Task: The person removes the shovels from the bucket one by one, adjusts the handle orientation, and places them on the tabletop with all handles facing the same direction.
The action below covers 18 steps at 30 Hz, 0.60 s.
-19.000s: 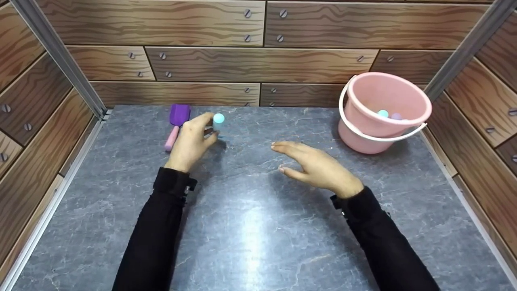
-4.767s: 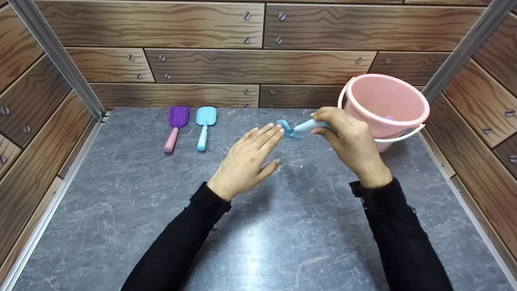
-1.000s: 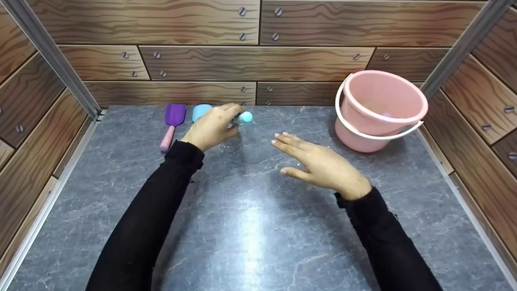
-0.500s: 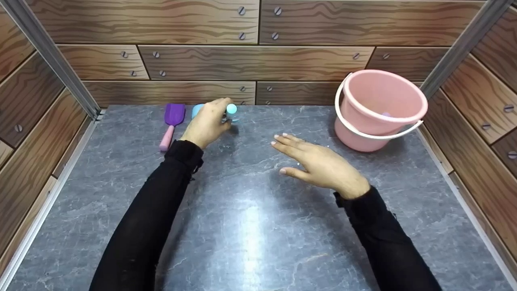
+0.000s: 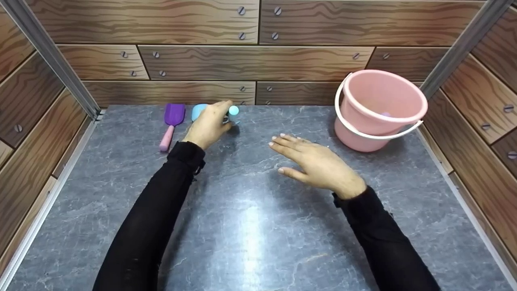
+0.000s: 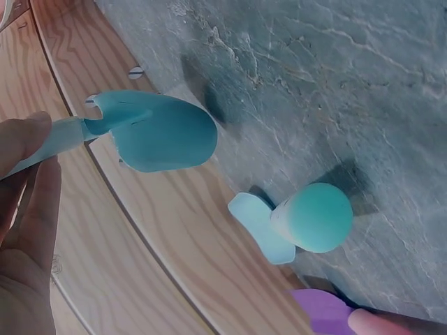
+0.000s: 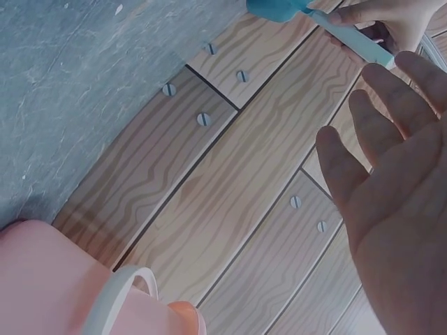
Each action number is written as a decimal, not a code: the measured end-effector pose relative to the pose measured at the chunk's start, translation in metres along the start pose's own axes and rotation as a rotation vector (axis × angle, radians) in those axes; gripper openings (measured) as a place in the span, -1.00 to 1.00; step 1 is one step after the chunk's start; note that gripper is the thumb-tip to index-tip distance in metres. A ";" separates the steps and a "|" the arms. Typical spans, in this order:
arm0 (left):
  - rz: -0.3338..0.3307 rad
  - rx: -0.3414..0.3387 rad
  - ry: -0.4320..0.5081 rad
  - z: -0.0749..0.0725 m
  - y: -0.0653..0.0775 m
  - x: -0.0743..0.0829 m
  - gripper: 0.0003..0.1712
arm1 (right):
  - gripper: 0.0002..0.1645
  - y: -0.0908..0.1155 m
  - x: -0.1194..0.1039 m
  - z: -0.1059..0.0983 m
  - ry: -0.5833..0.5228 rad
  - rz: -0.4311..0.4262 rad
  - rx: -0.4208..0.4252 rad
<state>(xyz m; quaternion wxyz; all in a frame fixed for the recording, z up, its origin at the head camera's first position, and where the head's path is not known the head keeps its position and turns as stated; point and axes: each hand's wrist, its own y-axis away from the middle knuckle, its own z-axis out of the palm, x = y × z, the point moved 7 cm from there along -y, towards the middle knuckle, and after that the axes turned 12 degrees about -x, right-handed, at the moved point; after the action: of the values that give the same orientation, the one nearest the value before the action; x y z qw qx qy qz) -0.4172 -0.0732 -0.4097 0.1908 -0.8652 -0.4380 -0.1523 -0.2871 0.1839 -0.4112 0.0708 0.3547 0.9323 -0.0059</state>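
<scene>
Head view: as I judge it, the work is past its middle. The purple shovel [image 5: 174,116] and a first blue shovel [image 5: 198,111] lie side by side on the table [image 5: 250,173] near the back wall, while a second blue shovel [image 6: 164,136] is in my grip, not yet laid down. Something pale purple [image 5: 385,114] is left in the pink bucket [image 5: 363,121] (too little shows to name it).

My left hand [image 5: 209,123] reaches far forward and pinches the second blue shovel by its handle, thumb against fingers, no slack that I can see. The handle's round end points up, the scoop down; its shadow falls apart from it, so I take it to be raised. My right hand [image 5: 317,163] holds nothing: palm down, fingers straight, thumb spread, between the shovels and the bucket.
</scene>
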 end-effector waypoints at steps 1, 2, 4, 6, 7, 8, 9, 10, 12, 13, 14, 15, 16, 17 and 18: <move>0.004 0.002 -0.009 0.000 0.000 0.000 -0.58 | -0.11 0.000 0.000 0.001 0.001 0.000 0.001; 0.008 0.003 -0.015 0.000 0.000 0.000 -0.57 | -0.11 0.000 -0.001 0.001 0.001 0.002 0.000; 0.015 0.004 -0.024 0.000 0.001 0.000 -0.57 | -0.11 -0.001 -0.001 0.003 0.002 0.015 0.000; 0.022 0.010 -0.034 0.000 0.001 -0.001 -0.63 | -0.11 -0.002 -0.001 0.005 0.003 0.037 -0.001; 0.026 0.013 -0.035 0.000 0.001 -0.001 -0.66 | -0.11 -0.002 -0.001 0.006 0.002 0.047 0.001; 0.028 0.014 -0.035 0.000 0.001 -0.002 -0.68 | -0.11 -0.003 -0.001 0.006 -0.003 0.060 0.002; 0.030 0.014 -0.036 0.000 0.001 -0.002 -0.70 | -0.11 -0.004 -0.002 0.007 -0.011 0.073 0.004; 0.032 0.016 -0.037 0.000 0.001 -0.003 -0.71 | -0.11 -0.005 -0.002 0.008 -0.020 0.085 0.004; 0.029 0.012 -0.033 0.001 0.001 -0.005 -0.75 | -0.11 -0.007 -0.002 0.010 -0.047 0.106 0.000; 0.024 0.010 -0.030 0.002 0.002 -0.006 -0.75 | -0.11 -0.008 -0.001 0.011 -0.059 0.115 -0.004; 0.018 0.008 -0.024 0.002 0.002 -0.007 -0.76 | -0.11 -0.008 -0.001 0.013 -0.068 0.125 -0.010; 0.012 0.006 -0.018 0.002 0.003 -0.007 -0.76 | -0.11 -0.008 0.000 0.014 -0.076 0.131 -0.017; 0.005 0.006 -0.010 0.002 0.003 -0.008 -0.76 | -0.11 -0.008 0.000 0.015 -0.081 0.135 -0.028; -0.001 0.004 -0.003 0.002 0.004 -0.009 -0.76 | -0.12 -0.008 0.001 0.016 -0.084 0.137 -0.038; -0.004 0.005 0.002 0.002 0.004 -0.009 -0.75 | -0.12 -0.008 0.001 0.017 -0.084 0.139 -0.047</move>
<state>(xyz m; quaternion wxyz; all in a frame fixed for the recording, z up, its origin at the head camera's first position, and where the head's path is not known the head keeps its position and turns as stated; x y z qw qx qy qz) -0.4187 -0.0811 -0.4165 0.1933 -0.8636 -0.4399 -0.1527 -0.2909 0.1779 -0.4286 0.1184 0.4163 0.9014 0.0062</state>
